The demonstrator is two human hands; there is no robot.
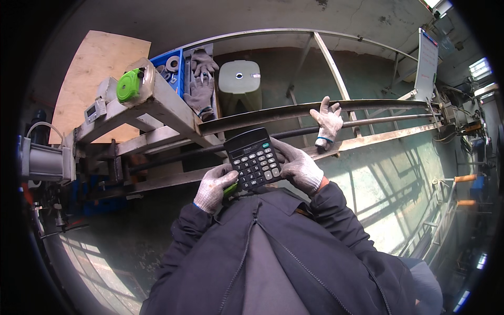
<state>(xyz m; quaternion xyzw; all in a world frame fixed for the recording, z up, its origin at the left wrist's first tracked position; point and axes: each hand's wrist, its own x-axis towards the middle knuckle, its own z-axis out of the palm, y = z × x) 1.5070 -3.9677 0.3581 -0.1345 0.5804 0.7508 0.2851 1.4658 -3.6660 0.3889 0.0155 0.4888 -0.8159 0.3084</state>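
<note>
A black desk calculator (253, 160) is held up in front of my chest, tilted, its keys facing me. My left hand (212, 187), in a pale knit glove, is closed on its lower left edge. In a matching, soiled glove, my right hand (300, 167) grips the right edge, the fingers partly hidden behind it. Something bright green (230, 190) shows beside my left hand, mostly covered, so its kind cannot be told. Beyond my right hand, another pale glove (329, 124) with a blue-edged cuff rests on the rails, with no arm visible in it.
A long metal frame (273, 116) crosses ahead of me. On its left end sit a green tape measure (129, 85) and a small grey device with a display (95, 111). Behind are a blue bin (181, 79) of metal rings, grey gloves (201, 92), a plastic stool (239, 79) and plywood (100, 68).
</note>
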